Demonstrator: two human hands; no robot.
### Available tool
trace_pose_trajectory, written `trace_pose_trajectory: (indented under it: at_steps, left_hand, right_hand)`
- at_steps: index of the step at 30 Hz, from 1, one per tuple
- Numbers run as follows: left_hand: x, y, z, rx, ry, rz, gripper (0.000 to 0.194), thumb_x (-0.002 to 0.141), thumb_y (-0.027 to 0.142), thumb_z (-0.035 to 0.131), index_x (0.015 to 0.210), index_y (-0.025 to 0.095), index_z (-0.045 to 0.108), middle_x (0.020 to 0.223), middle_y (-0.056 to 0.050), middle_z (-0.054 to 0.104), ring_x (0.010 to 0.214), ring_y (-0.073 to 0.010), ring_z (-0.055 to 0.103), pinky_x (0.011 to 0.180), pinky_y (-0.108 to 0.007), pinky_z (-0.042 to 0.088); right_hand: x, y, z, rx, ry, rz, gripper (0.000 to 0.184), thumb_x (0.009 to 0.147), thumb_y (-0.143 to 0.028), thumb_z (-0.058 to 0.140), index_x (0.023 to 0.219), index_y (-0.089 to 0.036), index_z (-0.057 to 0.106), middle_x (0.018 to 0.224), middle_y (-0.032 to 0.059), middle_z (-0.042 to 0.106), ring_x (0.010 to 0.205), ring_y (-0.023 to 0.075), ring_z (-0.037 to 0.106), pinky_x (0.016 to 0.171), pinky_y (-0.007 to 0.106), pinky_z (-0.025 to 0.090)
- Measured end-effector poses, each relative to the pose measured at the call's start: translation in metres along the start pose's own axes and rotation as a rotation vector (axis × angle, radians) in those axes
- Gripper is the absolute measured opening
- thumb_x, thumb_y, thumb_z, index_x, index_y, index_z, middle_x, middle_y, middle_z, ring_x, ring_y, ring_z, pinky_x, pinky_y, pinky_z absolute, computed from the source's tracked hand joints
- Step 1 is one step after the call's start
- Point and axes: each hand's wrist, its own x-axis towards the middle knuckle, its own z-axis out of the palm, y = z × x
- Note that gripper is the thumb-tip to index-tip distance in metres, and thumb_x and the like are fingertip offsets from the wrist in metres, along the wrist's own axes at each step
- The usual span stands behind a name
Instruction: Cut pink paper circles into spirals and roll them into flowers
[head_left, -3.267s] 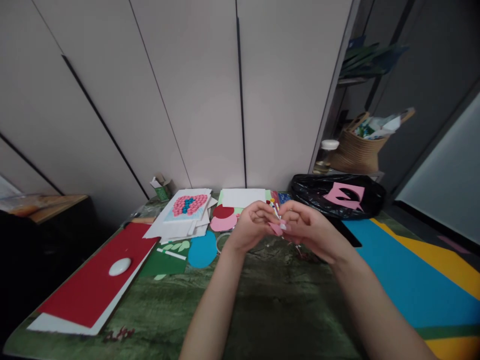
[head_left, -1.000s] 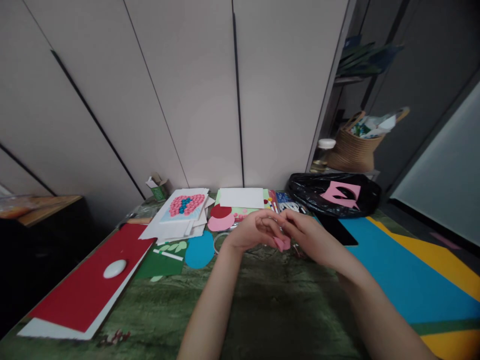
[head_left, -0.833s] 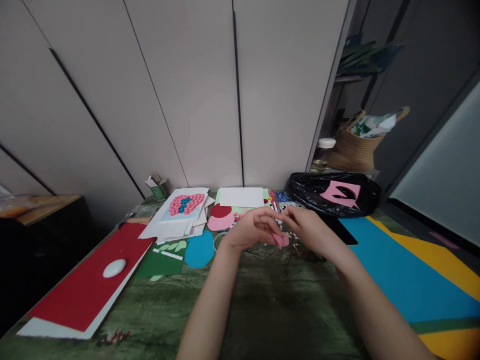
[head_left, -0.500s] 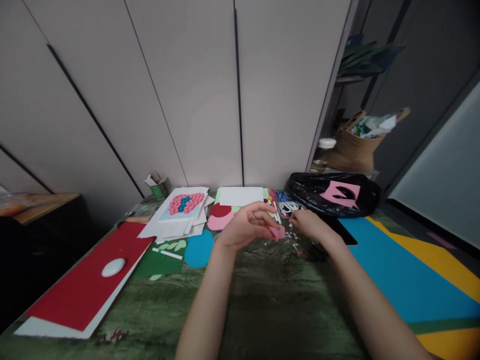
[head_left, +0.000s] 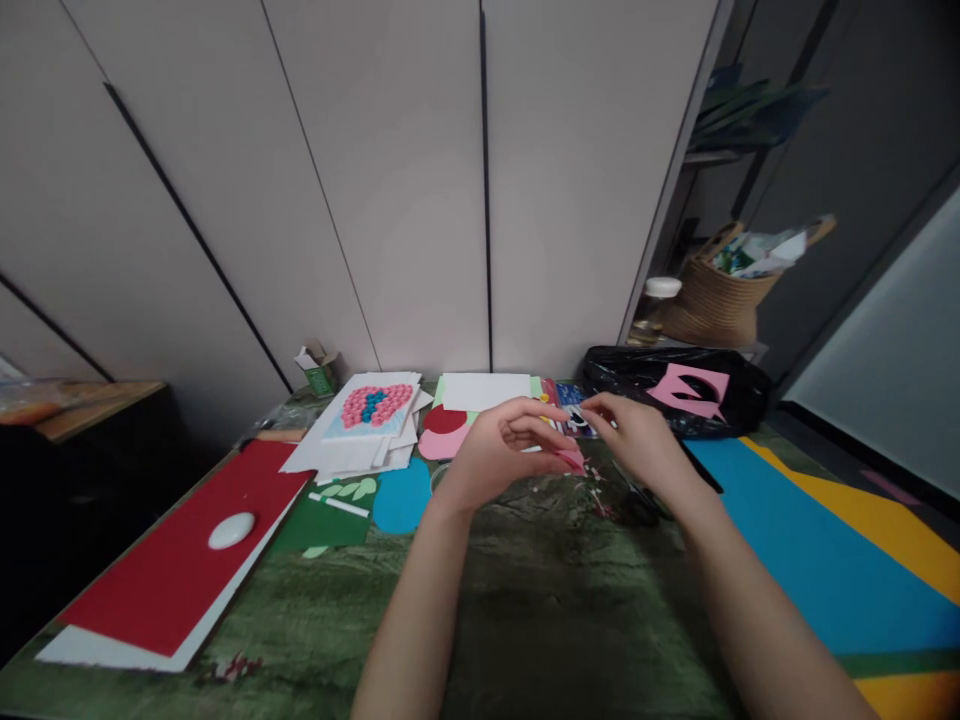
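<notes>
My left hand [head_left: 510,445] is raised above the middle of the table, its thumb and fingers closed on a small piece of pink paper [head_left: 574,460]. Just to the right, my right hand [head_left: 634,430] has thumb and forefinger pinched close to the left fingertips; whatever lies in that pinch is too small to make out. Under the hands lie tiny scraps [head_left: 598,490] and a dark tool [head_left: 637,495] partly hidden by my right wrist. Left of my left wrist are a blue paper shape [head_left: 400,497] and pink and red paper rounds [head_left: 444,420].
Red sheets [head_left: 172,560] with a white oval object [head_left: 231,531] lie at left, beside green paper [head_left: 322,530]. A pink heart picture [head_left: 379,405] tops a white stack. Blue sheets [head_left: 810,560] spread at right, below a black bag [head_left: 615,370] carrying a pink paper offcut [head_left: 694,390].
My right hand has lifted from the scraps on the table and come up towards my left fingertips. My left hand stays nearly in place with the pink paper. The view has shifted slightly.
</notes>
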Motion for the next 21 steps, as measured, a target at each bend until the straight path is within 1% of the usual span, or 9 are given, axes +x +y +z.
trace_pose_trajectory:
  at_steps: [1,2,3,4,5,7,10,15,21]
  left_hand:
    - [-0.001,0.002,0.002,0.040,0.025,0.030,0.040,0.057,0.011,0.078,0.092,0.019,0.062,0.074,0.001,0.071,0.075,-0.0130,0.068,0.074,-0.028,0.054]
    - [-0.002,0.004,0.004,0.073,0.039,0.061,0.039,0.057,0.012,0.078,0.092,0.019,0.061,0.074,0.000,0.071,0.075,-0.0133,0.068,0.076,-0.029,0.054]
    - [-0.004,0.006,0.006,0.099,0.052,0.089,0.039,0.058,0.013,0.078,0.093,0.019,0.061,0.075,0.000,0.071,0.076,-0.0136,0.068,0.076,-0.029,0.054]
    - [-0.005,0.008,0.008,0.124,0.068,0.116,0.038,0.059,0.015,0.078,0.093,0.020,0.061,0.076,0.000,0.071,0.077,-0.0140,0.068,0.077,-0.029,0.053]
    - [-0.006,0.009,0.010,0.153,0.086,0.141,0.038,0.059,0.015,0.078,0.093,0.020,0.061,0.077,0.000,0.071,0.078,-0.0144,0.068,0.077,-0.030,0.053]
    - [-0.008,0.011,0.013,0.220,0.130,0.184,0.037,0.061,0.017,0.077,0.094,0.021,0.061,0.078,0.000,0.071,0.080,-0.0151,0.068,0.080,-0.032,0.052]
    - [-0.010,0.013,0.017,0.306,0.173,0.230,0.035,0.063,0.019,0.076,0.094,0.023,0.062,0.077,0.001,0.072,0.079,-0.0154,0.068,0.086,-0.034,0.049]
    - [-0.012,0.017,0.019,0.300,0.163,0.212,0.036,0.062,0.020,0.077,0.095,0.023,0.061,0.079,0.000,0.072,0.079,-0.0168,0.068,0.085,-0.035,0.049]
    - [-0.010,0.016,0.021,0.247,0.152,0.141,0.039,0.060,0.018,0.077,0.096,0.022,0.061,0.077,0.000,0.071,0.080,-0.0173,0.068,0.083,-0.034,0.050]
  right_hand:
    - [-0.008,-0.010,-0.011,0.026,0.068,-0.024,0.024,0.092,-0.033,0.039,0.104,-0.021,0.057,0.104,0.0055,0.064,0.096,0.0174,0.058,0.083,0.030,0.043]
    - [-0.016,-0.020,-0.021,0.060,0.165,-0.053,0.024,0.092,-0.034,0.039,0.102,-0.022,0.056,0.104,0.0044,0.063,0.097,0.0167,0.057,0.084,0.030,0.043]
    - [-0.025,-0.029,-0.030,0.150,0.331,-0.140,0.019,0.090,-0.034,0.045,0.097,-0.022,0.058,0.098,0.0039,0.064,0.092,0.0171,0.058,0.080,0.030,0.044]
    - [-0.034,-0.037,-0.038,0.217,0.443,-0.246,0.014,0.087,-0.032,0.051,0.093,-0.023,0.059,0.092,0.0027,0.064,0.089,0.0169,0.058,0.078,0.030,0.044]
    - [-0.042,-0.043,-0.045,0.253,0.483,-0.345,0.012,0.084,-0.029,0.056,0.094,-0.024,0.060,0.091,0.0023,0.064,0.089,0.0172,0.058,0.078,0.031,0.044]
    - [-0.053,-0.052,-0.052,0.227,0.445,-0.480,0.019,0.078,-0.027,0.063,0.097,-0.024,0.060,0.093,0.0032,0.063,0.089,0.0187,0.056,0.077,0.033,0.044]
    - [-0.060,-0.057,-0.055,0.128,0.437,-0.553,0.024,0.075,-0.026,0.067,0.097,-0.025,0.060,0.096,0.0042,0.062,0.090,0.0210,0.055,0.076,0.037,0.043]
    - [-0.059,-0.056,-0.054,0.079,0.457,-0.528,0.023,0.076,-0.026,0.066,0.098,-0.027,0.060,0.094,0.0045,0.063,0.090,0.0227,0.055,0.075,0.040,0.043]
    - [-0.057,-0.056,-0.056,0.185,0.404,-0.509,0.015,0.077,-0.022,0.064,0.091,-0.027,0.061,0.092,0.0035,0.062,0.088,0.0205,0.055,0.075,0.038,0.044]
